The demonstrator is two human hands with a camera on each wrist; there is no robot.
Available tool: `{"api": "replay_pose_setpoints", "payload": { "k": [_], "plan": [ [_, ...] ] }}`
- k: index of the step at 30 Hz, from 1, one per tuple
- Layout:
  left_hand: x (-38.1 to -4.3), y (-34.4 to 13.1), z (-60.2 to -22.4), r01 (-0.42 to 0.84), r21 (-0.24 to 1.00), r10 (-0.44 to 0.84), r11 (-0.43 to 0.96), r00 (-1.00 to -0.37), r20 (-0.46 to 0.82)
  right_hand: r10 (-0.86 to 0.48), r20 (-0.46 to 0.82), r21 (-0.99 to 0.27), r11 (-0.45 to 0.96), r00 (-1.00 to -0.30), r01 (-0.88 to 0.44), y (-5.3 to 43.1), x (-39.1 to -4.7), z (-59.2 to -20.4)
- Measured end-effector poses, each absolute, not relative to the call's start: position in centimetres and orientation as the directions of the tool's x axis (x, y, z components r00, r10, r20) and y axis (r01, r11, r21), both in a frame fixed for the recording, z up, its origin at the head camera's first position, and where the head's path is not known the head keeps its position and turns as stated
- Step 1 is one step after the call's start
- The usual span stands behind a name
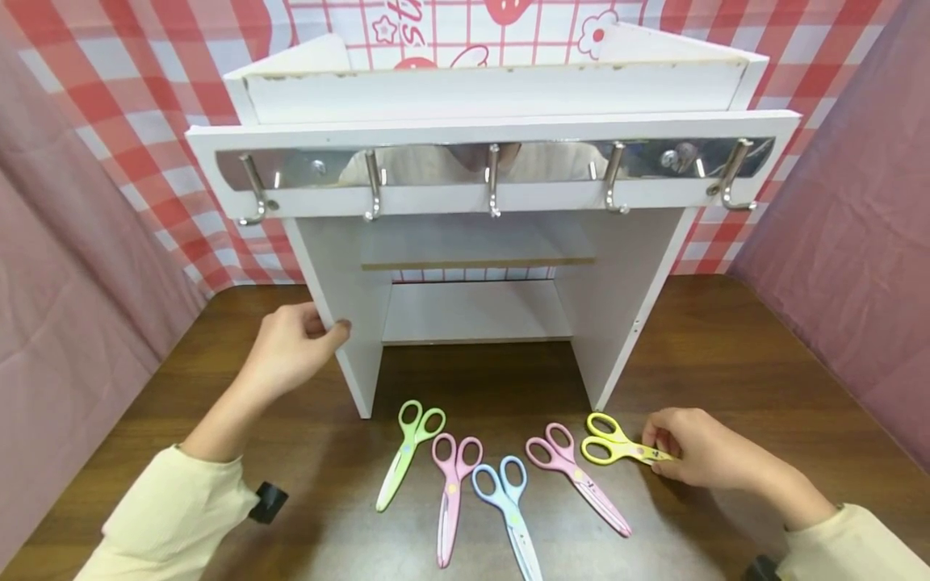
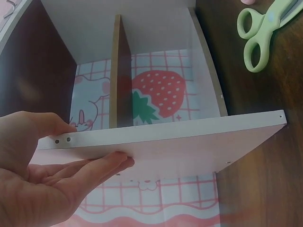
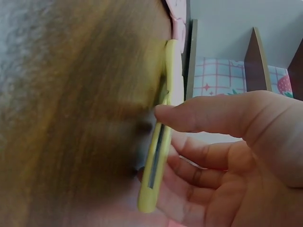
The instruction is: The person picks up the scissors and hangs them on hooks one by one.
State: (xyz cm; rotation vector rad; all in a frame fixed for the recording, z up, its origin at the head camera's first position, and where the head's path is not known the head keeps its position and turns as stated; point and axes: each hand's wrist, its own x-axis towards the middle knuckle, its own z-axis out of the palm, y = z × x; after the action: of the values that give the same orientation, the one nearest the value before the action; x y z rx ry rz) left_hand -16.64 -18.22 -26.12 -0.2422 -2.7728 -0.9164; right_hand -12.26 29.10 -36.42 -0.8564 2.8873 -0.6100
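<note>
My left hand (image 1: 294, 351) grips the front edge of the left side panel of a white shelf unit (image 1: 330, 323), thumb inside and fingers outside. In the left wrist view the thumb and fingers straddle that panel's edge. Low on the right, my right hand (image 1: 701, 448) pinches yellow scissors (image 1: 613, 442) by the blade end, handles pointing left. The right wrist view shows the thumb on the yellow blade cover (image 3: 156, 165). To the left lie green scissors (image 1: 409, 448), pink scissors (image 1: 452, 492), blue scissors (image 1: 508, 508) and another pink pair (image 1: 574, 472), fanned out on the table.
A metal rail with several hooks (image 1: 494, 181) spans the unit's front top, jutting past both side panels. Two inner shelves (image 1: 475, 311) lie between the panels. The brown wooden table (image 1: 734, 355) extends to both sides. A red-and-white checked cloth (image 1: 131, 121) hangs behind.
</note>
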Motion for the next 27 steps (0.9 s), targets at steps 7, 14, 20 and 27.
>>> {"api": "replay_pose_setpoints", "payload": {
  "k": [7, 14, 20, 27],
  "plan": [
    [-16.7, -18.2, -26.0, 0.236, 0.565, 0.107, 0.79, -0.962, 0.252, -0.512, -0.133, -0.47, 0.787, -0.849, -0.401, 29.3, -12.3, -35.2],
    [-16.3, -18.3, -26.0, 0.223, 0.563, 0.105, 0.796, -0.966, 0.235, -0.585, -0.351, -0.773, 0.621, -0.731, -0.126, 29.7, -13.4, -35.4],
    [-16.5, -18.3, -26.2, 0.22, 0.565, 0.108, 0.795, -0.969, 0.224, -0.61, -0.457, -0.834, 0.547, -0.647, 0.073, 30.5, -14.2, -36.0],
    [-16.6, -18.2, -25.9, 0.225, 0.562, 0.111, 0.796, -0.967, 0.23, -0.692, -0.447, -0.89, 0.409, -0.566, 0.203, 30.9, -15.2, -36.3]
  ]
}}
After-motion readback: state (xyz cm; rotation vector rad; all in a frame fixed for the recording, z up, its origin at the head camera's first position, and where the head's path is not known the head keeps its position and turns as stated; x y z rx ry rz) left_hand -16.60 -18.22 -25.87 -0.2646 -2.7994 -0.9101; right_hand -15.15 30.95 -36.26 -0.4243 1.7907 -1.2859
